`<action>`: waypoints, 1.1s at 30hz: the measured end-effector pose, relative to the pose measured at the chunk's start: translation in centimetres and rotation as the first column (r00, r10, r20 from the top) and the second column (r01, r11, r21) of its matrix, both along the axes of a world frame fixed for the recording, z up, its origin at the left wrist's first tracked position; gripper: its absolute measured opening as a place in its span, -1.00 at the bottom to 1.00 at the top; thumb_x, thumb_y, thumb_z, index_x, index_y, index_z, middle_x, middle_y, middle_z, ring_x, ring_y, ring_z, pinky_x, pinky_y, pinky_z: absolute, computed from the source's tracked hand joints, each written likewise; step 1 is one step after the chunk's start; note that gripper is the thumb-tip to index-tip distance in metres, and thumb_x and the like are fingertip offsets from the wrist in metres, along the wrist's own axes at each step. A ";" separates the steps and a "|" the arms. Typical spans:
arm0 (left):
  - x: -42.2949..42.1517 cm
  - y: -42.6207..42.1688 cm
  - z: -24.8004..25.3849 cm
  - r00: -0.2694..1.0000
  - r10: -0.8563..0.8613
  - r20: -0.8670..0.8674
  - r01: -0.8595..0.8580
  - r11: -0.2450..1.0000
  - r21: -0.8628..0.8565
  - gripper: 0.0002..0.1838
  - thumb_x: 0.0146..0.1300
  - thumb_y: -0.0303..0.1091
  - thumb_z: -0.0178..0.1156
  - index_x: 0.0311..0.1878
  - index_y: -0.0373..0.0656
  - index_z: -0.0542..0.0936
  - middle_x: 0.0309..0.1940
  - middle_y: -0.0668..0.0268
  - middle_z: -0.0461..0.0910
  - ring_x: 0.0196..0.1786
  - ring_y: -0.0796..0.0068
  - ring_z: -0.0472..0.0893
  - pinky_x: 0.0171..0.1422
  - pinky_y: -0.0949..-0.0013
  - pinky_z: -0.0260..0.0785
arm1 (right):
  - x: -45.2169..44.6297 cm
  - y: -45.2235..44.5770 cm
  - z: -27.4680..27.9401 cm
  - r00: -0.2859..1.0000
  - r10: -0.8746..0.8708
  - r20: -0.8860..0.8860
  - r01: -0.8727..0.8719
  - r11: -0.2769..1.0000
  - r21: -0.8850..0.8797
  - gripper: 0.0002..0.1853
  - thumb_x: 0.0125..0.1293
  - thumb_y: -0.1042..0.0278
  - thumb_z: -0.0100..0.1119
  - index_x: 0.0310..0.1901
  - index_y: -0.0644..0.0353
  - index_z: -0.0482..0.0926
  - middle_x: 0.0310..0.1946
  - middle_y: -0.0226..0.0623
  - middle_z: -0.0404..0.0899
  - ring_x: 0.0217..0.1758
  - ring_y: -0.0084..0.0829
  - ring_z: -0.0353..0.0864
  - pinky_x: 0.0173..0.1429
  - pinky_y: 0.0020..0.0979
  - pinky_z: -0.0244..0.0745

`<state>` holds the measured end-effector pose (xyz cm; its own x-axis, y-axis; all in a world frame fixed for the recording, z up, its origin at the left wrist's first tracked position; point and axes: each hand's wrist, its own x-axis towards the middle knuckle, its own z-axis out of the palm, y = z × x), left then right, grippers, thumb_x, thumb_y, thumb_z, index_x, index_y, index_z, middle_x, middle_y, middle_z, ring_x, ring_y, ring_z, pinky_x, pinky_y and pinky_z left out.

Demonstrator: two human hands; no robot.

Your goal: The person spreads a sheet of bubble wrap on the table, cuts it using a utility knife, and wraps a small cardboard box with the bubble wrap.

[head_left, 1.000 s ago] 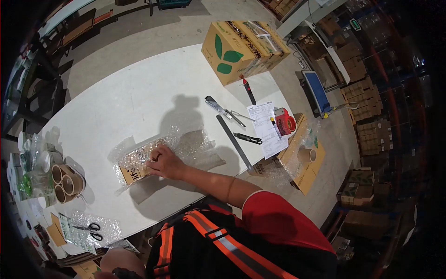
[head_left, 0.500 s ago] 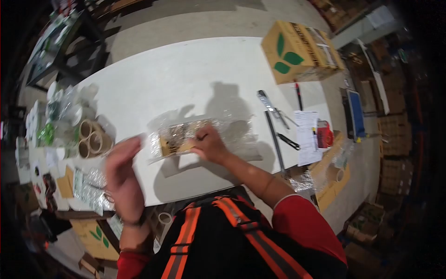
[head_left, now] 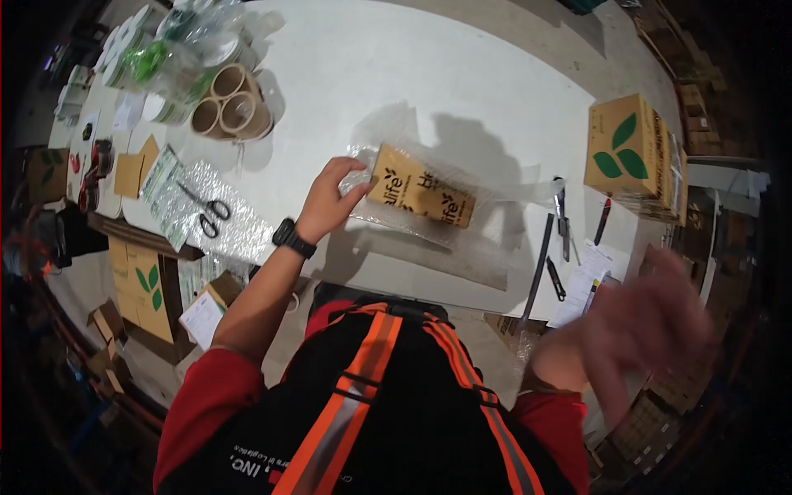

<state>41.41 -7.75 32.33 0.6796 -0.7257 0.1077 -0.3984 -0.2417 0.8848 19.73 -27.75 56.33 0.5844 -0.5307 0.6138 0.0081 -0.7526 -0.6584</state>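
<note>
A small printed cardboard box (head_left: 422,188) lies on the white table with clear bubble wrap (head_left: 487,247) around and under it. My left hand (head_left: 328,198) is at the box's left end, with its fingertips on or close to the wrap. Its thumb and fingers are curved and apart, with nothing gripped between them. Out past the table's front right edge, my right hand (head_left: 639,330) is raised and smeared by motion. Its fingers look spread, and I see nothing in it.
Scissors (head_left: 216,219) lie on a bubble-wrap sheet at left, below cardboard tubes (head_left: 235,99) and plastic-wrapped tubs. At right are a cutter (head_left: 555,279), a long dark bar (head_left: 538,264), a red-and-black tool (head_left: 603,221), papers and a larger carton (head_left: 631,153).
My right hand has left the wrapped box and swung out to the right. My left hand has come down to the box's left end. The whole view has shifted.
</note>
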 end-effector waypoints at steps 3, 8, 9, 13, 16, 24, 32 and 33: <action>-0.1 -0.5 0.0 0.992 -0.022 -0.123 0.032 0.997 0.074 -0.74 0.16 -0.39 0.26 -0.09 -0.25 0.53 -0.14 0.22 0.55 -0.08 0.35 0.54 0.04 0.38 0.37 | -1.0 -0.5 8.8 0.529 0.622 0.577 -0.197 0.751 -0.630 -0.59 0.37 -0.08 -0.22 -0.35 0.05 0.50 -0.42 -0.43 0.49 -0.31 -0.53 0.49 -0.22 -0.22 0.44; -1.6 1.8 -1.4 0.883 -0.093 -0.459 0.210 0.955 0.211 -0.84 0.23 -0.42 0.23 -0.18 -0.24 0.49 -0.28 0.42 0.51 -0.22 0.67 0.48 -0.11 0.55 0.36 | -0.5 0.6 10.0 0.609 0.764 0.214 -0.461 0.560 -0.688 -0.52 0.28 -0.23 0.04 -0.18 0.07 0.61 -0.22 -0.37 0.64 -0.26 -0.41 0.59 0.03 -0.24 0.43; -1.9 2.4 -2.0 0.885 -0.089 -0.457 0.209 0.953 0.221 -0.84 0.23 -0.42 0.23 -0.18 -0.24 0.49 -0.28 0.42 0.51 -0.22 0.67 0.48 -0.11 0.55 0.36 | -0.5 0.9 9.6 0.600 0.745 0.293 -0.404 0.598 -0.692 -0.54 0.27 -0.21 0.07 -0.26 0.08 0.62 -0.28 -0.37 0.65 -0.31 -0.43 0.57 -0.04 -0.29 0.46; -2.0 4.9 -6.6 0.820 -0.086 -0.565 0.185 0.975 0.121 -0.81 0.25 -0.38 0.20 -0.14 -0.25 0.49 -0.35 0.40 0.54 -0.29 0.67 0.48 -0.16 0.54 0.37 | 1.3 1.1 6.5 0.500 0.466 0.730 0.112 0.801 -0.589 -0.60 0.26 -0.12 0.15 -0.35 0.09 0.62 -0.40 -0.32 0.63 -0.40 -0.47 0.50 -0.26 -0.33 0.49; -1.6 4.2 -9.7 0.742 -0.043 -0.669 0.041 0.999 -0.018 -0.87 0.32 -0.41 0.12 -0.13 -0.25 0.49 -0.25 0.40 0.53 -0.21 0.63 0.51 -0.06 0.50 0.40 | -7.4 -2.4 -3.3 0.962 0.137 -0.236 -0.202 0.938 -0.282 -0.70 0.11 0.28 0.10 -0.18 0.30 0.53 -0.23 -0.12 0.54 -0.15 -0.24 0.54 -0.04 -0.29 0.41; -0.7 -1.9 -9.3 0.613 0.184 -0.768 -0.077 0.982 0.173 -0.61 0.44 -0.14 -0.08 -0.04 -0.29 0.53 -0.31 0.34 0.59 -0.27 0.62 0.53 -0.13 0.52 0.39 | -1.5 -5.2 -32.8 0.923 0.137 -0.358 0.354 0.058 0.934 -0.63 0.44 0.10 -0.14 -0.03 0.21 0.52 -0.30 -0.41 0.54 -0.32 -0.58 0.48 -0.18 -0.51 0.42; -1.2 -2.5 -9.9 0.670 0.179 -0.720 -0.088 0.983 0.162 -0.55 0.45 -0.13 -0.12 -0.06 -0.36 0.57 -0.22 0.18 0.64 -0.17 0.46 0.56 0.03 0.41 0.36 | -1.1 -3.1 -37.9 0.918 0.176 -0.355 0.296 0.289 0.910 -0.56 0.44 0.12 -0.15 0.05 0.35 0.51 -0.18 -0.20 0.61 -0.16 -0.41 0.58 -0.05 -0.40 0.44; -1.1 -2.5 -9.8 0.766 0.222 -0.604 -0.136 0.973 0.186 -0.59 0.40 -0.16 -0.04 -0.05 -0.36 0.56 -0.19 0.13 0.62 -0.16 0.40 0.57 0.04 0.39 0.36 | -0.9 -3.3 -36.9 0.919 0.175 -0.353 0.294 0.291 0.910 -0.56 0.44 0.12 -0.15 0.05 0.35 0.51 -0.18 -0.20 0.61 -0.16 -0.41 0.58 -0.05 -0.40 0.44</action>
